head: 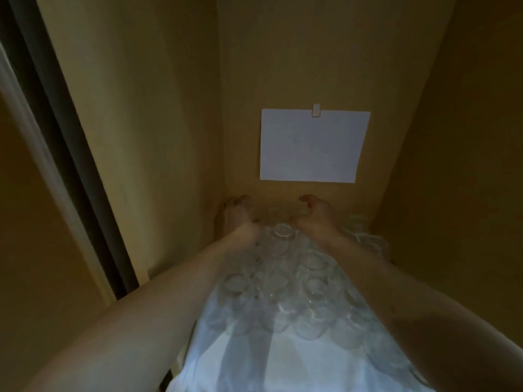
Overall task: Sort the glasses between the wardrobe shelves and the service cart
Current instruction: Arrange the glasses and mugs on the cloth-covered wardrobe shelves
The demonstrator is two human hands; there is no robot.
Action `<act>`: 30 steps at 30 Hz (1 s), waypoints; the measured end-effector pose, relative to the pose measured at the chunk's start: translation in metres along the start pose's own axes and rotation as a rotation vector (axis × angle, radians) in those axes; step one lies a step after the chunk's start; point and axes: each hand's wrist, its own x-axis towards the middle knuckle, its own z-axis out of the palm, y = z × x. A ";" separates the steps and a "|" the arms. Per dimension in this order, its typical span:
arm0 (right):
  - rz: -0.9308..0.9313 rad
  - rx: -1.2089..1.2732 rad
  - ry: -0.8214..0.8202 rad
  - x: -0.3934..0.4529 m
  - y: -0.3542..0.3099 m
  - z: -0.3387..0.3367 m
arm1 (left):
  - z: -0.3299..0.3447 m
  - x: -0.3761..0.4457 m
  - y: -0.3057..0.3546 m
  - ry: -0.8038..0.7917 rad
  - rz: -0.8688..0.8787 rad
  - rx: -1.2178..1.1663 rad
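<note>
Two hands (278,215) curled at back wall, grip unclear; glasses (288,278) crowd shelf.

The scene is dim and warm-toned, with noticeable softness throughout. The brightest area is the white sheet of paper (312,145), which looks washed out. Below it, a pale cloth (254,360) catches cool light and carries long grey shadows. The glasses (283,267) between paper and cloth blur together, with faint glints. Left of the paper, edges bow from wide-angle distortion.
</note>
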 end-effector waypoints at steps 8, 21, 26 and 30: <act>-0.058 -0.154 -0.103 0.067 0.015 0.027 | 0.024 0.055 -0.013 -0.016 -0.056 0.087; -0.049 -0.277 -0.317 0.154 0.036 0.087 | 0.080 0.131 -0.029 -0.122 -0.118 0.140; -0.119 -0.386 -0.424 0.170 0.039 0.099 | 0.099 0.146 -0.042 -0.206 -0.109 0.179; -0.177 -0.445 -0.484 0.170 0.041 0.106 | 0.112 0.150 -0.051 -0.246 -0.102 0.146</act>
